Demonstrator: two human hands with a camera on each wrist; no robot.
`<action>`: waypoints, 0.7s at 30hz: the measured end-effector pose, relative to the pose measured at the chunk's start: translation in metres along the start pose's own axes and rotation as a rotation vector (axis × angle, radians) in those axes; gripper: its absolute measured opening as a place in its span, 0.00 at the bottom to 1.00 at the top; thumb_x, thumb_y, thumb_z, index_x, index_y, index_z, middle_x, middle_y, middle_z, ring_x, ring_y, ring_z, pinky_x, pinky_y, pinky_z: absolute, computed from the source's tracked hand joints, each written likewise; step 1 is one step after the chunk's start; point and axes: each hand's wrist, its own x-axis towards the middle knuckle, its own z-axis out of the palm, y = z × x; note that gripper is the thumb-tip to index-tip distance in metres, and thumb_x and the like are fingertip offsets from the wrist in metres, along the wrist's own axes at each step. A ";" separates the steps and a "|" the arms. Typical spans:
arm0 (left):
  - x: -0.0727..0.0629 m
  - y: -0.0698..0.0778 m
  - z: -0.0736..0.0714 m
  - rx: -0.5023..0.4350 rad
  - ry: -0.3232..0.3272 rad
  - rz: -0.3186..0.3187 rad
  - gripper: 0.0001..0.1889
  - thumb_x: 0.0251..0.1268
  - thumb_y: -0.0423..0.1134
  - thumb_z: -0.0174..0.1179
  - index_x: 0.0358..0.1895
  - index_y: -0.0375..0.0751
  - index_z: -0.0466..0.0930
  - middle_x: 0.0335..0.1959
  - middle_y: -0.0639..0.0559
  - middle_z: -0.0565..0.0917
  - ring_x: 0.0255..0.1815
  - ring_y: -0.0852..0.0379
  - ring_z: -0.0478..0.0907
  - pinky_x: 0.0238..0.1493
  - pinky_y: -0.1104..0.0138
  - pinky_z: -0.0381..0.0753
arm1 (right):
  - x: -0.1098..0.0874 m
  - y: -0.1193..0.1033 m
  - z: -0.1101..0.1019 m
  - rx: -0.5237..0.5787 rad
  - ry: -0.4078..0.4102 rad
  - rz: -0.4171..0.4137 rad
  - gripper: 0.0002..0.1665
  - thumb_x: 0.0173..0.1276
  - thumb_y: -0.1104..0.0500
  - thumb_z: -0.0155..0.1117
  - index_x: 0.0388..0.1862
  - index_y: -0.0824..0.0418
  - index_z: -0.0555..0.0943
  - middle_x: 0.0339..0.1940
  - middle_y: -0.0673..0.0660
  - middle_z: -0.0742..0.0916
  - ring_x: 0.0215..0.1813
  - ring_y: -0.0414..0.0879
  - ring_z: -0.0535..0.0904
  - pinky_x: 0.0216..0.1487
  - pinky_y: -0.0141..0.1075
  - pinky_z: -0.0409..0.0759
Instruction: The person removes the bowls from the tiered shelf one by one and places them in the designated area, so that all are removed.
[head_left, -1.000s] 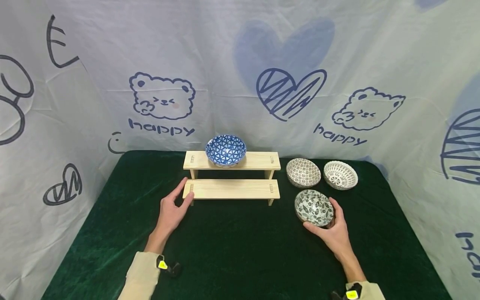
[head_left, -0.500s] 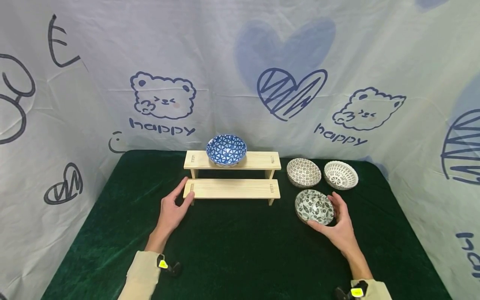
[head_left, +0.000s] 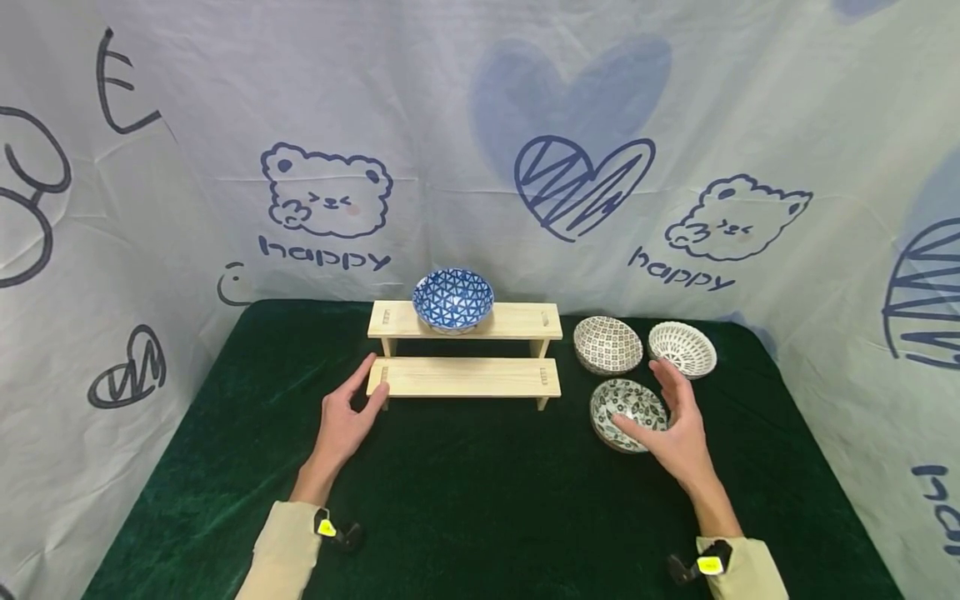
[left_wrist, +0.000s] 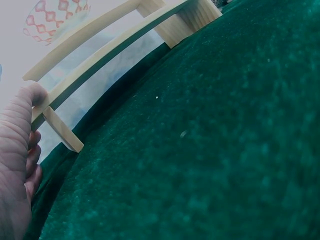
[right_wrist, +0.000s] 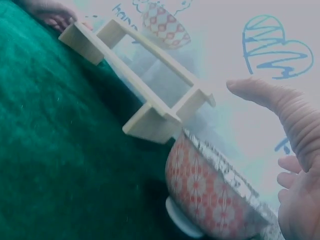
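My left hand [head_left: 347, 425] holds the left end of a two-step wooden shelf [head_left: 462, 377], thumb on the lower board's front edge and fingers behind. In the left wrist view the thumb [left_wrist: 25, 107] lies against the board's end. My right hand [head_left: 678, 433] is spread over the right side of a bowl [head_left: 626, 404] with a dark floral inside. In the right wrist view that bowl [right_wrist: 200, 190] shows a red-patterned outside, with the thumb [right_wrist: 270, 97] raised apart from its rim. On the upper board stands a blue triangle-patterned bowl [head_left: 452, 300].
Behind the floral bowl sit a brown-patterned bowl [head_left: 607, 345], tilted in look, and a white ribbed-looking bowl [head_left: 686, 348]. Dark green velvet cloth [head_left: 480, 500] covers the table. A printed white curtain [head_left: 450, 100] hangs close behind the shelf and along both sides.
My right hand has let go of the floral bowl's right rim and risen, its fingers spreading toward the white bowl. The floral bowl stays in place. My left hand has not moved.
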 end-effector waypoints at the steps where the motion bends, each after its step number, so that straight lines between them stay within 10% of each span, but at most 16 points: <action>1: 0.000 0.000 0.000 0.001 0.000 -0.001 0.32 0.77 0.48 0.63 0.79 0.45 0.69 0.78 0.52 0.70 0.79 0.48 0.67 0.78 0.43 0.63 | 0.001 -0.003 0.001 0.010 -0.004 -0.008 0.61 0.58 0.65 0.82 0.84 0.57 0.56 0.82 0.59 0.68 0.82 0.58 0.60 0.82 0.55 0.56; 10: 0.000 0.001 0.000 -0.002 -0.002 -0.006 0.32 0.77 0.49 0.63 0.79 0.46 0.69 0.78 0.52 0.70 0.79 0.48 0.67 0.78 0.43 0.63 | 0.013 -0.028 0.024 0.097 -0.093 -0.086 0.61 0.59 0.66 0.82 0.85 0.54 0.56 0.83 0.59 0.67 0.83 0.54 0.60 0.79 0.31 0.60; 21: 0.000 0.001 0.000 -0.019 -0.006 -0.013 0.32 0.77 0.48 0.63 0.79 0.45 0.69 0.78 0.52 0.70 0.79 0.49 0.66 0.79 0.44 0.62 | 0.032 -0.054 0.063 0.191 -0.206 -0.172 0.62 0.57 0.66 0.82 0.84 0.59 0.56 0.83 0.58 0.67 0.84 0.54 0.59 0.82 0.58 0.54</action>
